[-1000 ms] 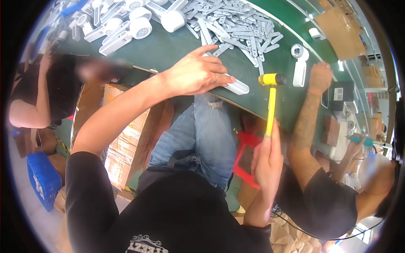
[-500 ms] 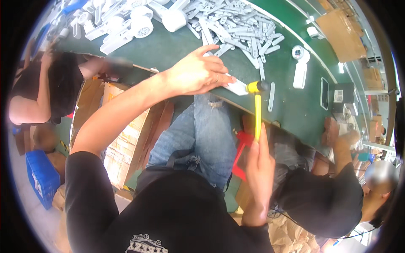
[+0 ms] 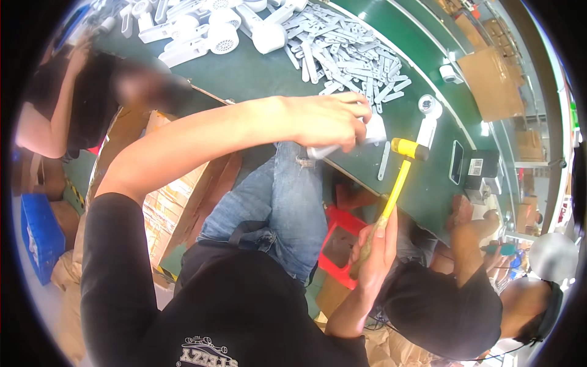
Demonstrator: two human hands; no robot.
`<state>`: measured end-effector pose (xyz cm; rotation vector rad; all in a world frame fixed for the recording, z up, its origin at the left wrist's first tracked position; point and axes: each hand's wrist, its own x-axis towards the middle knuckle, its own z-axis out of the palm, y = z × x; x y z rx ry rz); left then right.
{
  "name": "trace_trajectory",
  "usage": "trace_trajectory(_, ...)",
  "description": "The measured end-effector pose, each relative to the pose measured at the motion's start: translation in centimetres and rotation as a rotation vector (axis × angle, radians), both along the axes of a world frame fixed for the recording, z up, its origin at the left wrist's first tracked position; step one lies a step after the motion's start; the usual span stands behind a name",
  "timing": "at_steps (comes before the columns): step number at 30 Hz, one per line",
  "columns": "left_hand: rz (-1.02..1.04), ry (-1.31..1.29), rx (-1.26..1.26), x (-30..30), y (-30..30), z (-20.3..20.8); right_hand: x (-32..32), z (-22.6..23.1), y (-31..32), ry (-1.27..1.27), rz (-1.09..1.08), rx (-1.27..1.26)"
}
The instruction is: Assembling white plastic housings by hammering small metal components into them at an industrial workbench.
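Observation:
My left hand (image 3: 333, 122) is closed round a white plastic housing (image 3: 376, 129) above the table's near edge, the back of the hand covering its middle. One rounded end of the housing shows below my wrist, the other beyond my fingers. My right hand (image 3: 374, 248) grips the handle of a mallet (image 3: 400, 180) with a yellow and black head. The mallet head is up to the right of the housing, apart from it. A loose grey plastic strip (image 3: 384, 161) lies on the green table between the two.
Grey strips (image 3: 348, 55) are heaped on the table (image 3: 257, 76), beside white housings with round grilles (image 3: 224, 39). Another white housing (image 3: 427, 129) and a flat phone-like device (image 3: 456, 162) lie rightward. Co-workers sit close on both sides. A red stool (image 3: 339, 229) stands by my legs.
My left hand has moved right and turned the white housing. The mallet has swung right, away from the housing, and now tilts. The whole view has shifted slightly.

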<state>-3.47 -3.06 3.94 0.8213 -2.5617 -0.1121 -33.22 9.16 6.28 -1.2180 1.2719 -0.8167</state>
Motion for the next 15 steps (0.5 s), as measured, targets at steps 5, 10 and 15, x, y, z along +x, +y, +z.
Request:
trace_trajectory(5, 0.332, 0.195, 0.016, 1.8, 3.0, -2.6, 0.0, -0.7, 0.4, 0.177, 0.072, -0.087)
trace_trajectory(10, 0.366, 0.341, 0.015, 1.4, 3.3, -7.3, 1.3, 0.1, 0.1, 0.322, 0.086, -0.145)
trace_trajectory(15, 0.396, 0.471, -0.033, 0.8, 3.2, -7.2, 3.3, 1.2, 0.8, 0.398, 0.023, -0.342)
